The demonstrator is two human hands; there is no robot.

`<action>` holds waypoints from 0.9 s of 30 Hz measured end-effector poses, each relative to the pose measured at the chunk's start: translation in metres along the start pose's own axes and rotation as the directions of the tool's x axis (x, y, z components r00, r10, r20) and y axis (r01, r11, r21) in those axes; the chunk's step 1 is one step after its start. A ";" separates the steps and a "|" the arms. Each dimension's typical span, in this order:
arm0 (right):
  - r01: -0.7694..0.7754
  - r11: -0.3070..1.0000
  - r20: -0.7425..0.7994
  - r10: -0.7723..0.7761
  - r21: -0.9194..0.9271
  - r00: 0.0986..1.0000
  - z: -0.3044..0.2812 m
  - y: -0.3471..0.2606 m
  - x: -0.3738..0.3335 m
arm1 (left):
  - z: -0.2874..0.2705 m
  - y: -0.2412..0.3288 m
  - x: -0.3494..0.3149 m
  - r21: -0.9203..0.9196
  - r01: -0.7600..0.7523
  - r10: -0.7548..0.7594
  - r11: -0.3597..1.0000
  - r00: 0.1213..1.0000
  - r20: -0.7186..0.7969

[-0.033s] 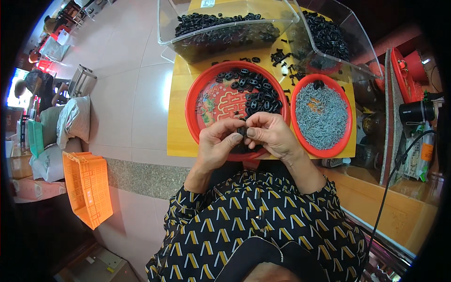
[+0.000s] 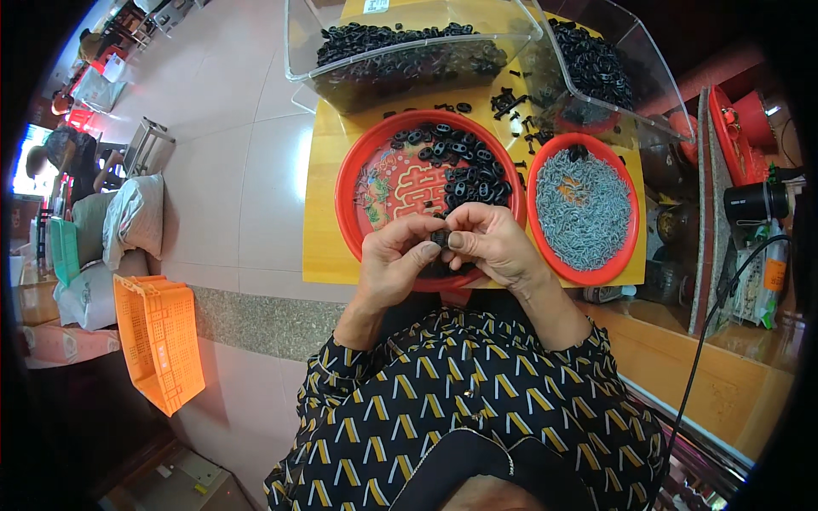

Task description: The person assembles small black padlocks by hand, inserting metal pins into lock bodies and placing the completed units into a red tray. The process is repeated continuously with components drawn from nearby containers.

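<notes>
Over the near rim of the round red tray, both hands meet at a small black plastic piece. My left hand is closed, its thumb and index finger pinching the piece. My right hand is pinched against the piece's right side; what lies between its fingertips is hidden. Many black oval plastic pieces with two holes are heaped in the tray's right half, with some partly covered by the hands. Right of it, a red oval tray holds a pile of small silver screws.
Behind the trays stand two clear plastic bins of black pieces. Loose black parts lie between them on the yellow table. An orange crate is on the floor to the left. A black cable hangs at the right.
</notes>
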State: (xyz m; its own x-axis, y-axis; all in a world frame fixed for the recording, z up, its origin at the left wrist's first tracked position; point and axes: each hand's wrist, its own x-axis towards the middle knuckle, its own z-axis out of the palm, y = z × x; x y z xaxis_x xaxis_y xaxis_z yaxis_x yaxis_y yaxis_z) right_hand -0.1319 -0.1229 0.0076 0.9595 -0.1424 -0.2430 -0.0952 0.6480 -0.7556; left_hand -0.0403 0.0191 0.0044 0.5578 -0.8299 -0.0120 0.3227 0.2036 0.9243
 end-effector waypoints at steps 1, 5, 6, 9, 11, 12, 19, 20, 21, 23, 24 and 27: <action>0.004 1.000 0.017 -0.005 0.012 1.000 -0.001 0.001 0.000 | 0.001 0.000 0.000 0.020 0.006 -0.006 1.000 1.000 -0.013; 0.000 1.000 0.071 0.000 -0.006 0.997 0.000 0.001 0.000 | 0.000 -0.001 -0.002 0.110 -0.027 0.026 0.994 1.000 0.013; -0.004 1.000 0.076 0.007 -0.031 0.997 0.000 0.000 -0.001 | 0.001 -0.001 -0.002 0.096 -0.034 0.034 0.995 0.999 0.000; -0.016 1.000 0.088 0.018 -0.017 0.996 -0.003 0.000 0.001 | 0.004 -0.001 -0.003 0.108 -0.070 0.074 0.992 0.997 -0.030; -0.036 0.999 0.097 0.033 0.030 0.995 -0.004 0.002 0.001 | 0.004 -0.003 -0.002 0.189 -0.109 0.117 0.976 0.993 -0.034; -0.047 0.997 0.099 0.042 0.053 0.994 -0.005 0.003 0.001 | 0.005 -0.001 -0.002 0.213 -0.118 0.127 0.970 0.992 -0.029; -0.031 0.999 0.124 0.029 0.012 0.992 -0.008 0.003 0.003 | 0.010 -0.004 0.002 0.356 -0.160 0.180 0.921 0.983 -0.024; -0.037 0.999 0.122 0.034 0.018 0.992 -0.009 0.002 0.003 | 0.010 -0.004 0.003 0.366 -0.159 0.183 0.917 0.983 -0.030; -0.044 0.999 0.123 0.040 0.025 0.992 -0.009 0.002 0.004 | 0.009 -0.005 0.004 0.374 -0.164 0.189 0.913 0.982 -0.030; -0.047 0.997 0.129 0.040 0.053 0.991 -0.009 0.001 0.005 | 0.007 -0.007 0.005 0.391 -0.175 0.202 0.904 0.979 -0.030; -0.048 0.997 0.133 0.039 0.066 0.990 -0.008 -0.001 0.007 | 0.007 -0.005 0.004 0.290 -0.133 0.150 0.948 0.988 -0.036; -0.086 0.990 0.141 0.069 0.116 0.988 -0.007 -0.007 0.007 | 0.004 -0.005 0.004 0.112 -0.113 0.116 0.987 0.993 -0.017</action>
State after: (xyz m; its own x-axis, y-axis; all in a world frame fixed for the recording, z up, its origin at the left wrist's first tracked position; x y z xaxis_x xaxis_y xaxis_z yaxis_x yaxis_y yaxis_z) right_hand -0.1266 -0.1336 0.0074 0.9785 0.0099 -0.2062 -0.1458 0.7400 -0.6566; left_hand -0.0426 0.0126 0.0009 0.6046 -0.7916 0.0883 0.1699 0.2364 0.9567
